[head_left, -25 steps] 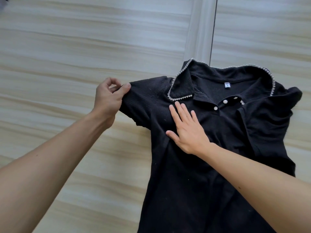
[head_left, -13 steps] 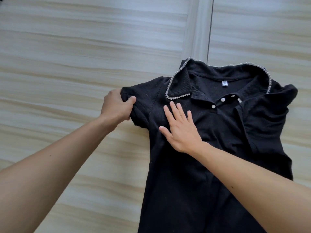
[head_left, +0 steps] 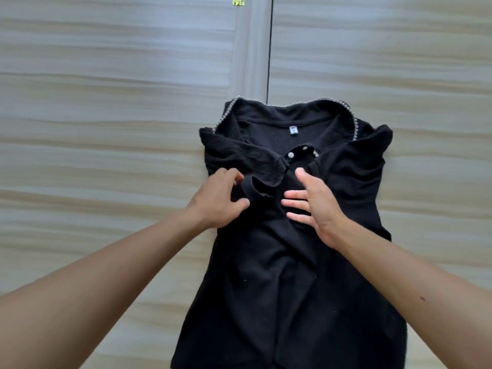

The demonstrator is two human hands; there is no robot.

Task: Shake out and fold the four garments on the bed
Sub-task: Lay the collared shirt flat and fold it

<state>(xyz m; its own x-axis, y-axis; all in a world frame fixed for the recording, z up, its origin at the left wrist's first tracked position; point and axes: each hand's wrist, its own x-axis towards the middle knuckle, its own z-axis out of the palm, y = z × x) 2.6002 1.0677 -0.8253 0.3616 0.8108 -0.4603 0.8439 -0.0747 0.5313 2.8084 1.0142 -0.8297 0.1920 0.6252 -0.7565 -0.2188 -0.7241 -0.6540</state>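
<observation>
Wood surface point(head_left: 106, 155); hands point(head_left: 215, 202) point(head_left: 316, 206) on blk shirt point(head_left: 266, 288)

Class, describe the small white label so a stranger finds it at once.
Find the black garment on the pale streaked surface. Inside its pearl-edged collar, below the back neckline, sits the label: flat, square and white, unlike the round shiny buttons beneath.

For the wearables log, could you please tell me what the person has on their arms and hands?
Nothing is worn: the left hand and right hand are bare, with no gloves, rings or watch in view, and both forearms are bare, no sleeves showing.
</observation>
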